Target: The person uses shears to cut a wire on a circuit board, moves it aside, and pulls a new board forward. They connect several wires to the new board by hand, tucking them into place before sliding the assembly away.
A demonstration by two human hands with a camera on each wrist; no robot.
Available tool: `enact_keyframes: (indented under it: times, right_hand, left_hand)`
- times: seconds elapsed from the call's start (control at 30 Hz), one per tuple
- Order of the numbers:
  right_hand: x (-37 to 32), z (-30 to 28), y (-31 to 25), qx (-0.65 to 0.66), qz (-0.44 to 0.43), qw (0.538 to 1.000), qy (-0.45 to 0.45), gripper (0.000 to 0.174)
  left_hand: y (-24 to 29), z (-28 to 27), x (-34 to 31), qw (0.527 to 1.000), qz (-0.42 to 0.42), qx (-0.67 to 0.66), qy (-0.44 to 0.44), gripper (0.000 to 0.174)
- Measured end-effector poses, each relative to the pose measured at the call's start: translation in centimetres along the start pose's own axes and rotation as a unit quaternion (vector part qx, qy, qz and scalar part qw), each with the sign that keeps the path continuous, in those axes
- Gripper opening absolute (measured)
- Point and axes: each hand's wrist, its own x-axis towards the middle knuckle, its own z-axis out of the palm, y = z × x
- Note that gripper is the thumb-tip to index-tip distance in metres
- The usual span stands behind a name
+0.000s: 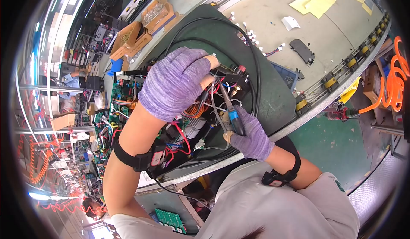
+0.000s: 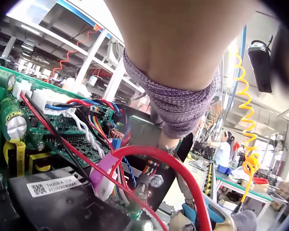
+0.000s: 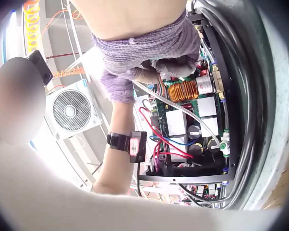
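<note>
In the head view, a purple-gloved left hand [image 1: 175, 83] with bare fingertips curls over the end of an opened electronic unit. Its thumb and forefinger lie either side of the edge of the black end panel [image 1: 234, 77]. The gloved right hand [image 1: 253, 138] grips long-nose pliers [image 1: 232, 113] by their blue-and-black handles. Their jaws reach in beside the left thumb, where the tips are partly hidden. A grey tube [image 3: 195, 116] runs from the hands to a fitting in the unit. Red wires [image 1: 183, 137] and a copper coil [image 3: 183, 90] show inside.
A black cable [image 1: 257, 63] loops over the green mat [image 1: 275, 106] around the unit. Beyond lie a black plastic part [image 1: 302, 51], yellow paper [image 1: 314, 3] and a blue tray [image 1: 285, 74]. Cardboard boxes [image 1: 128, 40] stand at the left, and a roller track [image 1: 331, 83] edges the bench.
</note>
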Motion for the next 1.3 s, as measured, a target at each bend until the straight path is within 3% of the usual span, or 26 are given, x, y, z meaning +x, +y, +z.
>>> enact_keyframes:
  times: [0.17, 0.27, 0.37, 0.47, 0.57, 0.67, 0.73, 0.77, 0.87, 0.97, 1.07, 1.27, 1.3]
  right_hand:
    - [0.0, 0.0, 0.6, -0.007, -0.011, 1.000, 0.003, 0.039]
    - [0.1, -0.2, -0.8, -0.007, 0.000, 1.000, -0.012, 0.053]
    - [0.1, 0.1, -1.2, 0.024, 0.023, 0.999, -0.008, 0.047]
    - [-0.3, 0.5, -2.3, 0.273, 0.109, 0.955, -0.047, 0.040]
    - [-0.4, -0.2, -1.6, 0.377, 0.139, 0.910, -0.105, 0.038]
    - [-0.2, 0.4, -1.9, 0.229, 0.091, 0.968, -0.044, 0.041]
    - [-0.1, 0.4, -1.5, 0.010, 0.020, 1.000, 0.019, 0.042]
    - [-0.1, 0.4, -1.4, -0.100, -0.016, 0.994, 0.051, 0.042]
    - [-0.1, -0.1, -2.8, -0.116, 0.012, 0.992, 0.042, 0.044]
    - [0.0, -1.4, -3.8, 0.110, 0.115, 0.986, -0.038, 0.036]
    - [0.2, -2.2, -3.2, 0.130, 0.109, 0.983, -0.073, 0.038]
    - [-0.1, -1.3, -0.9, -0.094, -0.002, 0.995, -0.025, 0.044]
    - [-0.4, -1.5, -1.7, -0.143, -0.011, 0.989, -0.033, 0.043]
  left_hand:
    - [-0.4, -0.4, 0.3, 1.000, 0.004, -0.023, -0.021, 0.037]
    - [-0.4, -0.4, 0.5, 1.000, 0.016, -0.007, -0.022, 0.038]
    - [-0.4, -0.5, 0.4, 1.000, 0.017, -0.017, -0.015, 0.037]
    - [-0.4, -0.4, 0.4, 1.000, 0.010, -0.020, -0.017, 0.036]
    - [-0.4, -0.4, 0.5, 0.999, 0.002, -0.032, -0.021, 0.035]
    - [-0.3, -0.2, 0.5, 1.000, 0.014, -0.016, -0.014, 0.034]
    - [-0.3, -0.2, 0.4, 1.000, 0.012, -0.020, -0.010, 0.034]
    - [-0.3, -0.2, 0.4, 1.000, 0.011, -0.022, -0.008, 0.034]
    - [-0.3, -0.2, 0.5, 1.000, 0.018, -0.023, -0.006, 0.034]
    - [-0.4, -0.3, 0.5, 0.999, 0.007, -0.034, -0.013, 0.035]
    - [-0.3, -0.4, 0.6, 1.000, 0.019, -0.019, -0.010, 0.036]
    - [0.7, -0.5, 0.1, 0.999, -0.049, -0.005, -0.021, 0.040]
    - [1.1, -1.3, 0.1, 0.994, -0.097, -0.041, -0.024, 0.045]
